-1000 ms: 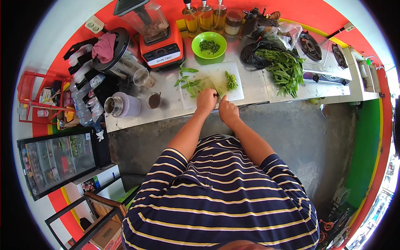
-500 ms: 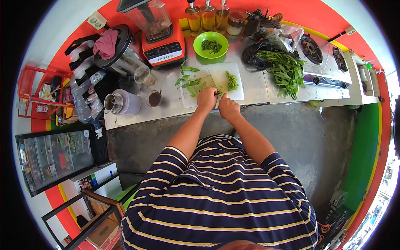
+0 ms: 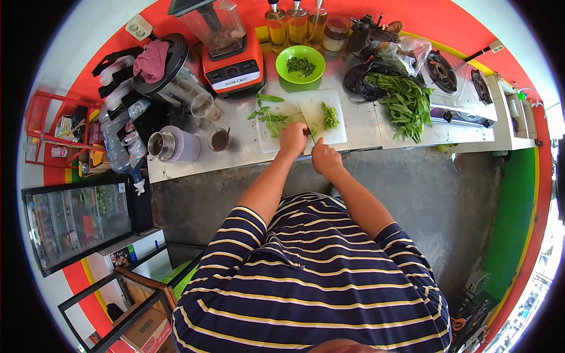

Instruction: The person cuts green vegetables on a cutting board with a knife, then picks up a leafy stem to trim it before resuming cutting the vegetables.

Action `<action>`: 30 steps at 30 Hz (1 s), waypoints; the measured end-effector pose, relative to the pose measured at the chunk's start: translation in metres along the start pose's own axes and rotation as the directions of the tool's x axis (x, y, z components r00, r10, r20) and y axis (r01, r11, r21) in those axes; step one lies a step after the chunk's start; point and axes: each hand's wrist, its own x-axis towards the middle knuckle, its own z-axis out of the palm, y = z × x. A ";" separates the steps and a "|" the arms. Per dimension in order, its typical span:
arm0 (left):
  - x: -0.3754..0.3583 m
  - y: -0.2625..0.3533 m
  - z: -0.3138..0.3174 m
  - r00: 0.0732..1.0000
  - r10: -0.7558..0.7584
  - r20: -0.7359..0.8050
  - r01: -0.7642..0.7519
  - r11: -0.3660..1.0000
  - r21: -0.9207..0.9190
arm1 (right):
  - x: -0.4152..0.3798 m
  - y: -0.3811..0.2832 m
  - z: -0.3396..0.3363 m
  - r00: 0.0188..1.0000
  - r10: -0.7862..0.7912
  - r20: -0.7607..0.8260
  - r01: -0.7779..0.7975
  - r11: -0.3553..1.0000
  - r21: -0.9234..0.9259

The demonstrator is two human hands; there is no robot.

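Observation:
A white cutting board [image 3: 337, 134] lies near the counter's front edge. My left hand [image 3: 293, 140] is closed around the dark handle of a knife [image 3: 302, 110], whose thin blade points away over the board. Just to its right, my right hand [image 3: 325, 159] is closed at the board's front edge, with a small green piece by its fingertips; what it holds is too small to name. Leafy stems [image 3: 269, 116] lie on the board's left part. A small pile of cut green pieces [image 3: 329, 116] sits on the right part. Behind the board, a green bowl [image 3: 318, 73] contains chopped greens [image 3: 301, 67].
A red blender [image 3: 232, 67] and oil bottles [image 3: 296, 26] stand at the back. Left are a cup of dark liquid [image 3: 219, 140] and a metal-topped container [image 3: 181, 145]. Right are a large leafy bunch [image 3: 410, 109], a black bag [image 3: 358, 81] and a gas stove [image 3: 459, 97].
My right hand has shifted slightly toward me and right, a little farther from my left hand. My left hand still grips the knife. The whole view has shifted slightly.

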 end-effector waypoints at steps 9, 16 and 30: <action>-0.002 -0.008 0.010 0.996 0.039 -0.078 -0.040 0.999 -0.018 | 0.008 0.001 0.002 1.000 0.012 0.021 -0.013 0.997 0.075; -0.023 -0.006 0.012 0.961 0.178 -0.211 -0.168 0.984 0.068 | -0.004 0.001 0.011 0.998 0.056 0.035 -0.059 0.992 0.108; -0.029 -0.006 0.009 0.964 0.216 -0.152 -0.208 0.976 0.069 | 0.006 0.002 0.003 0.999 0.009 0.040 -0.013 0.995 0.102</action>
